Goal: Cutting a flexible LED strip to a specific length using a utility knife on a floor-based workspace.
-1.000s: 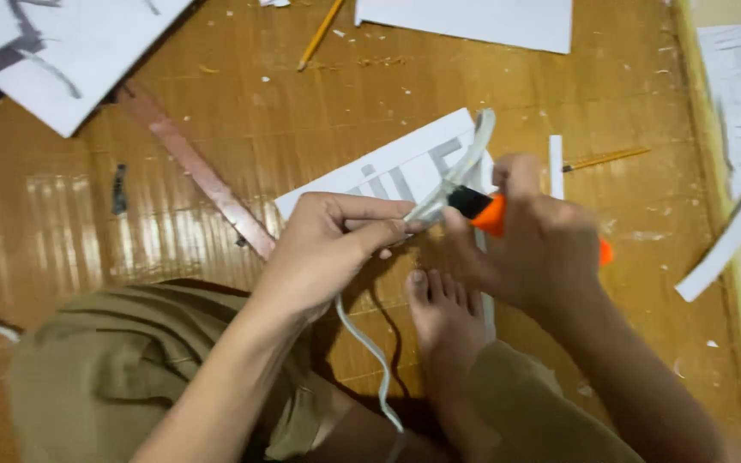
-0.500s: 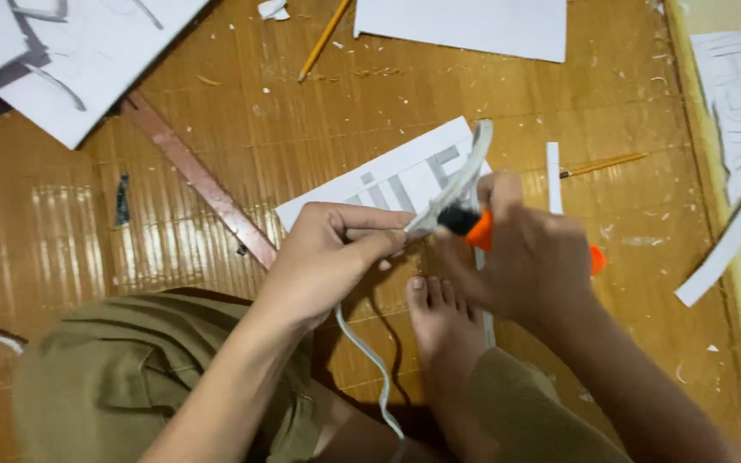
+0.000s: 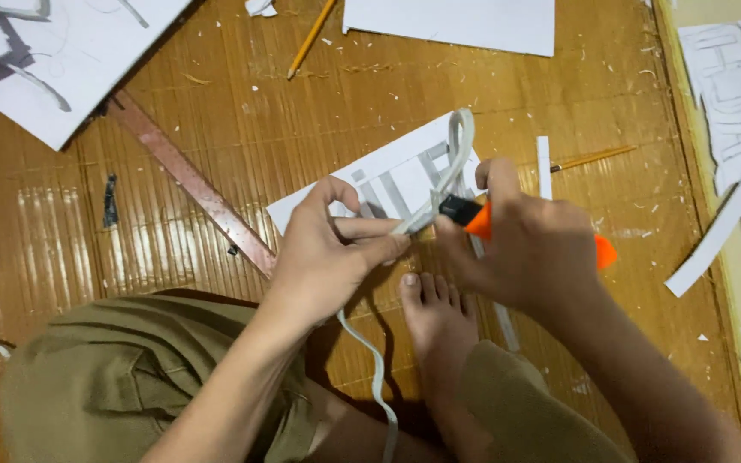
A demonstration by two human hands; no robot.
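Note:
My left hand [image 3: 329,257] pinches a long white foam strip [image 3: 454,154] that curls up past my fingers and hangs down below my wrist. My right hand [image 3: 529,249] grips an orange utility knife [image 3: 478,217], its black tip set against the strip just right of my left fingertips. Under both hands lies a white sheet with grey block letters [image 3: 388,180] on the wooden floor. My bare foot [image 3: 435,321] rests just below the hands.
A long reddish metal ruler [image 3: 190,182] lies diagonally at left. Two pencils [image 3: 310,39] [image 3: 593,157] lie on the floor. White sheets sit at top left [image 3: 53,60] and top centre [image 3: 456,21]. Cut paper strips and letter scraps [image 3: 731,129] pile up at right.
Both hands have shifted slightly left and up with the strip and knife. The view has tilted a little; grips are unchanged.

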